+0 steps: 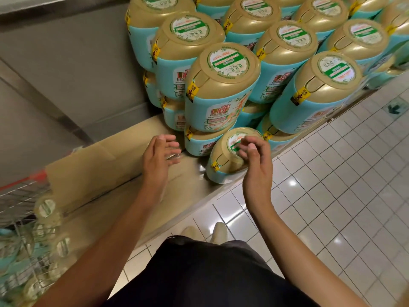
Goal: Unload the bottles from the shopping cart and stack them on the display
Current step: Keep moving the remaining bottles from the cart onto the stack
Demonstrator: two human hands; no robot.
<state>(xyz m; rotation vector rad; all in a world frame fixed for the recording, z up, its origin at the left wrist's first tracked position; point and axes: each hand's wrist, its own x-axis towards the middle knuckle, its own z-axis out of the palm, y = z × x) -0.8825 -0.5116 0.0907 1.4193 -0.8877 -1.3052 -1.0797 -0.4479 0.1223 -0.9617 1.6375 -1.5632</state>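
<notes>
1. Display platform point(124, 165): low, tan, cardboard-lined; its front edge runs diagonally from lower left to upper right along the white tiled floor point(332, 196).
2. Bottle stack point(221, 85): gold-capped, teal-labelled bottles in several tiers fill the back and right of the platform, reaching the front edge on the right side.
3. Single bottle point(223, 160): stands on the lowest level at the platform's front edge, just in front of the stack, tilted a little; its base sits near or on the lip.
4. Right hand point(256, 160): over that bottle's gold cap, fingers curled and loosely apart, fingertips on or just above the cap label; cannot tell if there is real contact or a grip.
5. Left hand point(158, 154): spread, fingers apart, empty, hovering over bare platform just left of the stack, touching nothing.
6. Open room: a bare strip of cardboard lies left of the stack, from the left hand toward the platform's left end; grey wall panel point(66, 74) bounds it behind.
7. Shopping cart point(24, 218): at lower left edge of view, wire basket with red rim, against the platform's left end; more bottles inside, blurred.
8. Person's shoes point(210, 232) on the floor just off the front edge; floor to the right is open.
</notes>
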